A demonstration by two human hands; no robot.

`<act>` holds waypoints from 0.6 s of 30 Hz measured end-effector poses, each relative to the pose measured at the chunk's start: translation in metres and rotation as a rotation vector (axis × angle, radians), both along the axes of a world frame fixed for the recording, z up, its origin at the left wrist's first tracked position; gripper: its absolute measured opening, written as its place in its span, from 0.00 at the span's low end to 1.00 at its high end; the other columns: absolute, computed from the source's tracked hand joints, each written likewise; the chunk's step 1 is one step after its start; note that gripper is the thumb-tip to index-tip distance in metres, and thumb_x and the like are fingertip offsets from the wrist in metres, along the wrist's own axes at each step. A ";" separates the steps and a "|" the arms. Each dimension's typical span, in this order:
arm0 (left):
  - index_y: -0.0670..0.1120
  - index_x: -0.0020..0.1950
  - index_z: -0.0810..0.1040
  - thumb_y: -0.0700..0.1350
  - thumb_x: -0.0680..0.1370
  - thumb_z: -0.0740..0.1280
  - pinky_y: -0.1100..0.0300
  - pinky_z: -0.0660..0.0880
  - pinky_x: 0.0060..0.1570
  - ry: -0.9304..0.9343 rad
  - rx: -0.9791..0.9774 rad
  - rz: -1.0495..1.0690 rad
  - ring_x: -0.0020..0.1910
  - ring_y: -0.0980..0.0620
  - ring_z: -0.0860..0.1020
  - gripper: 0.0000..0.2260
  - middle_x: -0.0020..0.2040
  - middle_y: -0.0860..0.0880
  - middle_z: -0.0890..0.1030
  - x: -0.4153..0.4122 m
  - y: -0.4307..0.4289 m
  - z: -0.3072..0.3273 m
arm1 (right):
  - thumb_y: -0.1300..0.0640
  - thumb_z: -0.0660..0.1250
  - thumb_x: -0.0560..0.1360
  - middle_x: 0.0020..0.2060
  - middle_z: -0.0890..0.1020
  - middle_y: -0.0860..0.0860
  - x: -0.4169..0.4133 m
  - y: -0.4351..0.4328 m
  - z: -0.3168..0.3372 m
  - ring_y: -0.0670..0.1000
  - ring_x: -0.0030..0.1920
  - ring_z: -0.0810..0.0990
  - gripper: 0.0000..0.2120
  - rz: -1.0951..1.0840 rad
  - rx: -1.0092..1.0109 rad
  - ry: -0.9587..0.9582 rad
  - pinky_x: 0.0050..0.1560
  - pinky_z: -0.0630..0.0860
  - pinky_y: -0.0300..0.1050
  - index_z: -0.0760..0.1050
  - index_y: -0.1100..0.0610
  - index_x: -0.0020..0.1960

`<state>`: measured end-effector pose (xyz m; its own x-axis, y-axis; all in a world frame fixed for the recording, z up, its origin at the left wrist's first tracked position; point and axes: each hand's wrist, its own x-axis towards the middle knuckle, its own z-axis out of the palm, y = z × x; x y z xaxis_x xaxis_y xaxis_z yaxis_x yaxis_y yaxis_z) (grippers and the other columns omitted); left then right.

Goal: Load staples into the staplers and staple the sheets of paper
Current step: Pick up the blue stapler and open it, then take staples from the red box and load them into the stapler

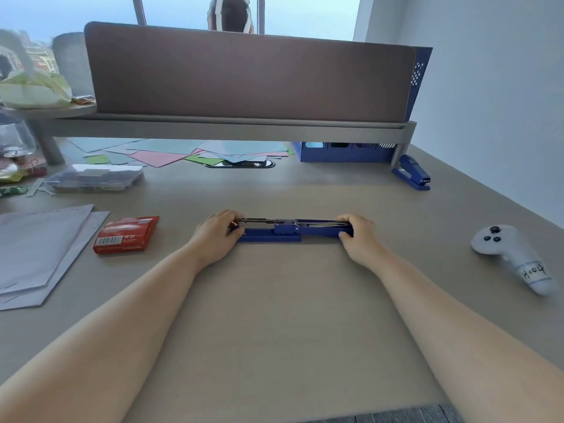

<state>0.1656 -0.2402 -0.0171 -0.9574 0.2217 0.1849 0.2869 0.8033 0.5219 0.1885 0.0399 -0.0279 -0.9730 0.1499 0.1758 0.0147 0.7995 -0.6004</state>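
Note:
A blue stapler [287,231] lies swung fully open and flat on the desk, its metal staple channel facing up. My left hand [218,236] grips its left end, fingers curled round the tip of the channel. My right hand [358,236] grips the right end, the lid. A red box of staples [126,235] lies to the left. White sheets of paper [39,251] are stacked at the far left. A second blue stapler [413,172] stands closed at the back right.
A white game controller [512,254] lies on the right. A clear plastic case [94,177] and coloured paper sheets [183,152] sit at the back under a raised shelf with a brown divider [244,74]. A blue organiser [345,151] stands beneath it.

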 end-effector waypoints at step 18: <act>0.50 0.66 0.68 0.49 0.76 0.65 0.51 0.64 0.67 0.102 -0.149 0.140 0.70 0.47 0.65 0.19 0.70 0.50 0.67 0.032 -0.067 0.021 | 0.60 0.61 0.74 0.42 0.84 0.52 -0.011 -0.142 0.042 0.53 0.43 0.80 0.07 0.385 0.043 0.166 0.48 0.79 0.52 0.78 0.55 0.47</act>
